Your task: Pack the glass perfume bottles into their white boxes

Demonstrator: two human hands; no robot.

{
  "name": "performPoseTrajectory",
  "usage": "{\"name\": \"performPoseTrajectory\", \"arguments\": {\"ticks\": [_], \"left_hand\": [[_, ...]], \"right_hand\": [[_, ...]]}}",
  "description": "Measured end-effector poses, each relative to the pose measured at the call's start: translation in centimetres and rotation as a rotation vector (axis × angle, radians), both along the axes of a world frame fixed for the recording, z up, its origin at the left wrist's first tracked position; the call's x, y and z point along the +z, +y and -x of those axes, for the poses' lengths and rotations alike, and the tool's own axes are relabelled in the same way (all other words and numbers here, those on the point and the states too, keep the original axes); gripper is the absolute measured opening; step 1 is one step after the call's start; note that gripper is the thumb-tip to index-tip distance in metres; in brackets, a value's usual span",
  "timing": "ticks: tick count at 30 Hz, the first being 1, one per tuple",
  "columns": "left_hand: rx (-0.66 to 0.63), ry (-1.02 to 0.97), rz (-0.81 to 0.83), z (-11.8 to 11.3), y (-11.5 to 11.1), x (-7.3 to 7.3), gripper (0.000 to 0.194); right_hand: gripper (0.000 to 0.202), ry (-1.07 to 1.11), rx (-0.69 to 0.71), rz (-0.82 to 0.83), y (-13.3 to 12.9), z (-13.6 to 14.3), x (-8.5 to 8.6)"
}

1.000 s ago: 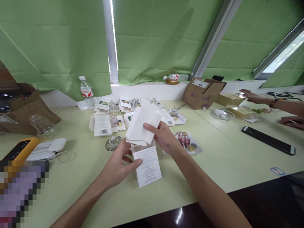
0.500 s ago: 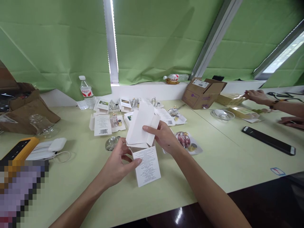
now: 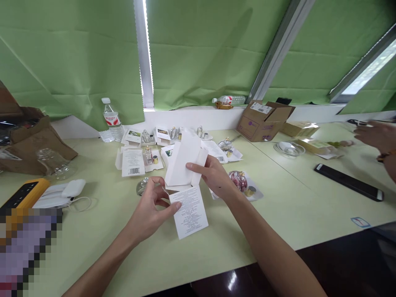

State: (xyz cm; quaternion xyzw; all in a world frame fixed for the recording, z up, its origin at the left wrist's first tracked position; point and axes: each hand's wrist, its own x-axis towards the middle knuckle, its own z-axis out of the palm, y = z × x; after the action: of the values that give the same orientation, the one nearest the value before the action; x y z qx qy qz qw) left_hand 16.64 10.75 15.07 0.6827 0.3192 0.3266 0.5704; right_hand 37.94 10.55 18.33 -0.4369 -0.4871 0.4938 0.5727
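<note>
Left hand point(image 3: 151, 208) half-curled, thumb point(image 3: 168, 211) stretched to the right; right hand point(image 3: 215, 176) slightly farther, pinching, thumb pointing left, and both forearms point(image 3: 262, 231) angle in from the near side!

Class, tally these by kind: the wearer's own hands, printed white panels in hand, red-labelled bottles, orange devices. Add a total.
Own hands: 2 (left hand, right hand)
Printed white panel in hand: 1
Red-labelled: 2 (upright bottle, lying bottle)
Orange device: 1
Total: 6
</note>
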Motion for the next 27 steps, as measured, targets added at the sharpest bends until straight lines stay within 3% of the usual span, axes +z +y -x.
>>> {"name": "performPoseTrajectory", "arguments": {"ticks": [27], "left_hand": [[0.033,0.036,-0.074,-0.21,-0.21,0.49,0.033]], "right_hand": [[0.027,-0.039,0.045,-0.047,-0.39,0.22,0.43]]}}
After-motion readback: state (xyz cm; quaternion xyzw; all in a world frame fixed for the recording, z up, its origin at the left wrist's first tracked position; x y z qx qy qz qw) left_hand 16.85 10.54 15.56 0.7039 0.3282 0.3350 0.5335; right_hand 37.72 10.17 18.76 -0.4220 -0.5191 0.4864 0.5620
